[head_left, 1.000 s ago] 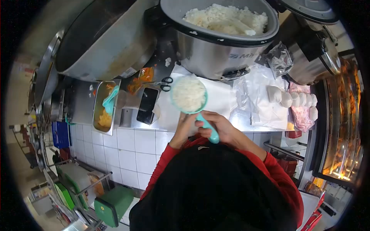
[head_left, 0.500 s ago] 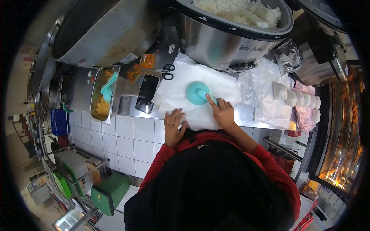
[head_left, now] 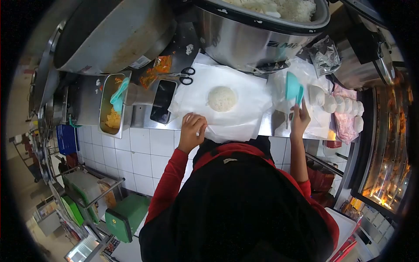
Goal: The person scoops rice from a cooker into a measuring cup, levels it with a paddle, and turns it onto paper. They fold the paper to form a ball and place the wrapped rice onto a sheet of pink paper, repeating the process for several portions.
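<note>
A round mound of white rice (head_left: 222, 99) lies on white paper sheets (head_left: 248, 85) on the steel counter. My right hand (head_left: 300, 118) grips the handle of a turquoise bowl-shaped scoop (head_left: 291, 87), held to the right of the paper over clear plastic sheets. At the paper's lower left edge rests my left hand (head_left: 193, 128), its fingers bent and closed at the paper; whether they pinch it is too small to tell. Left of the paper are a black phone (head_left: 164, 101) and black-handled scissors (head_left: 187, 76).
Behind the paper stands a large rice cooker (head_left: 244, 37). A big metal pot (head_left: 113, 37) is at the back left, above a steel tray (head_left: 103, 114) with yellow food and a turquoise spoon. Several white wrapped pieces (head_left: 330, 105) and a foil-like bag (head_left: 324, 56) sit to the right.
The turquoise scoop has been lifted off the paper and moved right in my right hand, uncovering the rice mound. My left hand has shifted slightly and its fingers have curled in.
</note>
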`<state>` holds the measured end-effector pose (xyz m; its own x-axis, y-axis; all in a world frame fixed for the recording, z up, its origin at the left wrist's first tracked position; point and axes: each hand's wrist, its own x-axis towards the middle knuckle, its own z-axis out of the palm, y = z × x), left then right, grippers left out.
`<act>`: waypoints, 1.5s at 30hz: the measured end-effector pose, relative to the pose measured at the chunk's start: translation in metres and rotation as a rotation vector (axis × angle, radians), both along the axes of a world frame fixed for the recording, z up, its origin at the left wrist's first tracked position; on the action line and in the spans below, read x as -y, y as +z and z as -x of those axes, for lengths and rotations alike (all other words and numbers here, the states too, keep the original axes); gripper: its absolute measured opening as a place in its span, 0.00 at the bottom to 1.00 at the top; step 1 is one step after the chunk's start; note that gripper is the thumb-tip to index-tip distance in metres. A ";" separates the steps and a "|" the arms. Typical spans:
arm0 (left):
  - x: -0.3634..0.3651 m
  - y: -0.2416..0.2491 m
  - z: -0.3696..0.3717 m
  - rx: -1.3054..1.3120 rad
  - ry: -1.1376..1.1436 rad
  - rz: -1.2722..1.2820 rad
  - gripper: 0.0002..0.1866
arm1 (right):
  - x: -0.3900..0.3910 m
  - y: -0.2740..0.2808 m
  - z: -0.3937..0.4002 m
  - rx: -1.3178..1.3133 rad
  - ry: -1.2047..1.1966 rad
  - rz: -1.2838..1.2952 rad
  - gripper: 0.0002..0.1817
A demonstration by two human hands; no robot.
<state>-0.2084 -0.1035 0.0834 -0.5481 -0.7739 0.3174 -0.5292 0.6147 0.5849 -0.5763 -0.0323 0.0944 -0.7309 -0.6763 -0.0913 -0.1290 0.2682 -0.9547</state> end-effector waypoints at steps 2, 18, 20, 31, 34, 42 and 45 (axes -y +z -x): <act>0.007 0.004 0.001 -0.014 -0.013 -0.030 0.03 | 0.024 -0.023 0.013 -0.456 0.050 0.020 0.28; 0.022 0.017 0.002 -0.009 0.011 -0.171 0.04 | 0.003 0.003 -0.095 -0.810 0.895 0.289 0.10; 0.021 0.015 0.000 -0.001 0.002 -0.206 0.05 | 0.008 0.011 -0.092 -0.637 0.883 0.273 0.06; 0.054 0.019 -0.032 -0.027 -0.224 -0.692 0.16 | 0.031 0.013 -0.103 -0.243 0.648 -0.022 0.11; 0.053 0.005 -0.038 -0.006 0.105 -0.702 0.13 | 0.035 0.022 -0.096 -0.127 0.714 0.075 0.13; 0.015 -0.013 -0.020 -0.302 0.243 -0.463 0.14 | -0.004 -0.019 -0.057 -0.242 0.865 0.132 0.08; 0.005 -0.017 -0.008 -0.339 0.373 -0.355 0.14 | -0.010 -0.028 -0.068 -0.106 0.689 -0.141 0.12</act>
